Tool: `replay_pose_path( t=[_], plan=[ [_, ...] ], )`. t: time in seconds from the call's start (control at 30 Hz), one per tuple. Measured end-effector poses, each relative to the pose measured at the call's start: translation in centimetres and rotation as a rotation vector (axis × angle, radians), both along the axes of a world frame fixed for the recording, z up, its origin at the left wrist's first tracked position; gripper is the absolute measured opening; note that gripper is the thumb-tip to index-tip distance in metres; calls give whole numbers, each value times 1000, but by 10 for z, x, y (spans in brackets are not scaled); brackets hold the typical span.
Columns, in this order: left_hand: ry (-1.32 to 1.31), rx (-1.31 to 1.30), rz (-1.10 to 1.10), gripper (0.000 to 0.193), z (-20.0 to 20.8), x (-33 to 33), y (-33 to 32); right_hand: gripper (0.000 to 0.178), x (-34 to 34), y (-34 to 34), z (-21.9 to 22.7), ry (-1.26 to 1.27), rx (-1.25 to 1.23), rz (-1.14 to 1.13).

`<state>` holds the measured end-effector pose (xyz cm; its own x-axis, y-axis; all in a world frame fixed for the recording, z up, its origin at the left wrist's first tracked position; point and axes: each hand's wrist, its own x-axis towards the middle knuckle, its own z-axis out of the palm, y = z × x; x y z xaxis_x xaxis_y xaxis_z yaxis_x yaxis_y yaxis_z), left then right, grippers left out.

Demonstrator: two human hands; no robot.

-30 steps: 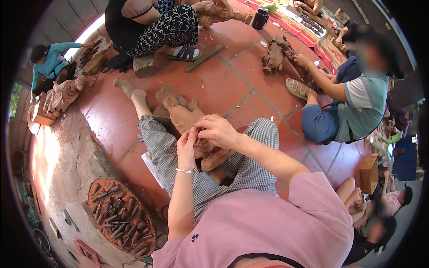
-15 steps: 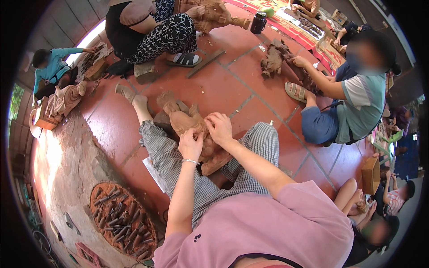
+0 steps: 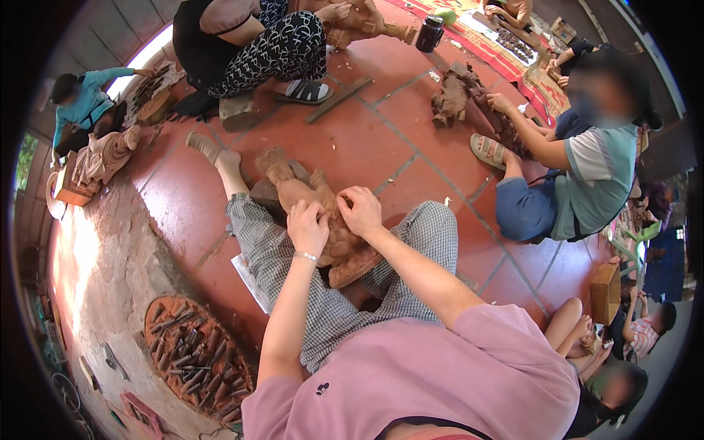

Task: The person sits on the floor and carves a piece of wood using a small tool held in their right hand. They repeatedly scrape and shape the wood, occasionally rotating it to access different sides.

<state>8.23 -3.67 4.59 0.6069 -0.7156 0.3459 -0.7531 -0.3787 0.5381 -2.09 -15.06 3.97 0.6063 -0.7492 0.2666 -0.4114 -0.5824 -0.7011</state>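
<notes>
A carved figure [image 3: 299,192] of light brown wood leans slantwise between my knees, its narrower end away from me and its broader base [image 3: 353,270] close to my lap. My left hand [image 3: 308,226] is on the middle of the carving, fingers bent and pinched together; whatever they hold is too small or hidden to make out. Just to the right, my right hand [image 3: 359,211] grips the carving's side with curled fingers. The carving's surface beneath both hands is partly covered by them.
A dark block [image 3: 268,196] props the carving. At lower left, a reddish bed [image 3: 163,312] holds many carving tools, with a knife-like tool [image 3: 115,363] beside it. Co-workers sit around: one handles a dark carving [image 3: 453,99] at right. A wooden strip [image 3: 339,100] lies on the tiles.
My left hand has slid slightly up and left along the carving, away from my right hand. My right hand stays almost in place. The whole view has shifted a little.
</notes>
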Motion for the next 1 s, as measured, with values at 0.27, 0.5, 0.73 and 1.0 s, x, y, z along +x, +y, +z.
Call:
replay_pose_path(
  t=[0.27,0.5,0.73,1.0],
  plan=[
    [86,-21,-148,15,-4,13,7,15,-2,-1,0,-28,18,-13],
    [-64,-49,-172,15,10,11,-11,14,-2,-5,-1,-35,20,10],
    [-130,-41,-170,14,-6,17,-8,12,4,-1,-10,-75,-42,11],
    [17,-23,-158,17,-4,14,10,13,-3,-1,-4,-17,2,14]
  ],
)
